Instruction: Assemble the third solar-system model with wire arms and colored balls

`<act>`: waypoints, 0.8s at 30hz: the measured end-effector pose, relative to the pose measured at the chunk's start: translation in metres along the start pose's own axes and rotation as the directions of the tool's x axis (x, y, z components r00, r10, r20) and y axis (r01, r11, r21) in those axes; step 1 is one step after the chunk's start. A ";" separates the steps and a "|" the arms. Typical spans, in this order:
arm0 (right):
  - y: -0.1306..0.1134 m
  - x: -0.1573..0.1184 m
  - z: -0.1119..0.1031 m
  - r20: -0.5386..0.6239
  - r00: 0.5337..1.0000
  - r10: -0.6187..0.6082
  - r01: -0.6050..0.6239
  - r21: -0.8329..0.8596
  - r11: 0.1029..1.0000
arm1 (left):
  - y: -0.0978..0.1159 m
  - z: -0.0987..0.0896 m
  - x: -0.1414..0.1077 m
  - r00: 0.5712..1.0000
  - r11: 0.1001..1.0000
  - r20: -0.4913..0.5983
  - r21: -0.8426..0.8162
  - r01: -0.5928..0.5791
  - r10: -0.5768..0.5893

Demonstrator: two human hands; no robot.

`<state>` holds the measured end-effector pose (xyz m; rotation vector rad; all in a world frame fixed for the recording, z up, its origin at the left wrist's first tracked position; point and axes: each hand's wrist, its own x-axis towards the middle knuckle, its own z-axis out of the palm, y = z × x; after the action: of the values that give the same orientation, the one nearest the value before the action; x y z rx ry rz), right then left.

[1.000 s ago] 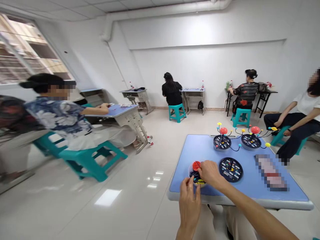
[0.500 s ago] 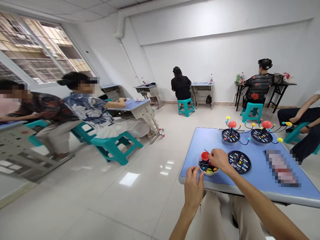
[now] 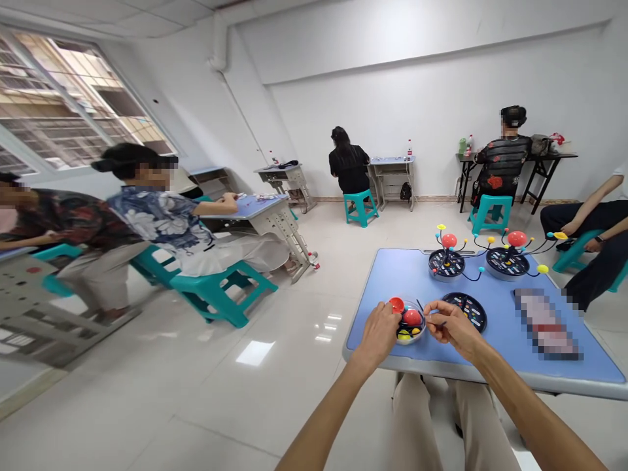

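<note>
A clear round tub (image 3: 420, 337) stands near the front left of the blue desk, holding red, yellow and dark plastic parts. My left hand (image 3: 380, 332) reaches over the tub's left side, its fingers closed on a red half-ball (image 3: 396, 304). Among the parts in the tub lies a red ball piece (image 3: 411, 318). Just right of the tub, my right hand (image 3: 455, 328) pinches a thin black rod (image 3: 420, 305) that slants up and left. Partly behind that hand, a black round base (image 3: 475, 311) with printed coloured planets lies flat on the desk.
Two assembled solar system models (image 3: 446, 261) (image 3: 508, 260) stand at the desk's far edge, arms spread outward. A blurred-out flat item (image 3: 547, 324) lies on the right. People sit on green stools (image 3: 223, 288) at other desks; one person sits close to the right.
My right hand has come out of the tub to the right with a black rod. My left hand has moved from the tub's rim to the red half-ball. The view has shifted slightly.
</note>
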<state>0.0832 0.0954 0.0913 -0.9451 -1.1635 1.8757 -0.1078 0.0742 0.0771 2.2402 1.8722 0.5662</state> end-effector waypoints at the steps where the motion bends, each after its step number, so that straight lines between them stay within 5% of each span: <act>1: 0.001 -0.005 -0.002 0.010 1.000 0.016 -0.017 0.037 0.999 | -0.001 0.000 0.003 1.000 1.000 0.007 -0.023 -0.001 0.002; 5: 0.007 -0.022 -0.008 0.057 0.998 0.032 -0.039 0.135 0.990 | -0.007 -0.006 0.013 1.000 0.990 0.027 -0.139 0.012 -0.009; 7: 0.009 -0.029 -0.011 0.085 0.996 0.009 -0.026 0.192 0.981 | -0.007 -0.010 0.014 0.998 0.941 0.006 -0.333 0.065 -0.067; 10: 0.011 -0.035 -0.017 0.113 0.991 -0.065 0.038 0.232 0.972 | -0.001 -0.013 0.012 0.969 0.631 0.038 -0.752 0.189 -0.244; 12: 0.011 -0.035 -0.021 0.087 0.987 -0.136 0.115 0.212 0.971 | 0.007 -0.012 0.008 0.945 0.412 0.104 -0.881 0.233 -0.311; 18: 0.014 -0.024 -0.021 -0.084 0.968 -0.237 0.247 0.128 0.961 | 0.028 -0.008 -0.002 0.912 0.112 0.208 -0.959 0.262 -0.354; 24: 0.019 -0.013 -0.011 -0.129 0.957 -0.259 0.276 0.139 0.951 | 0.029 -0.009 -0.001 0.897 0.007 0.229 -0.968 0.250 -0.379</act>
<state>0.0948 0.0822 0.0726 -0.7519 -1.0084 1.6483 -0.0851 0.0662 0.0954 0.7659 1.1441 1.3395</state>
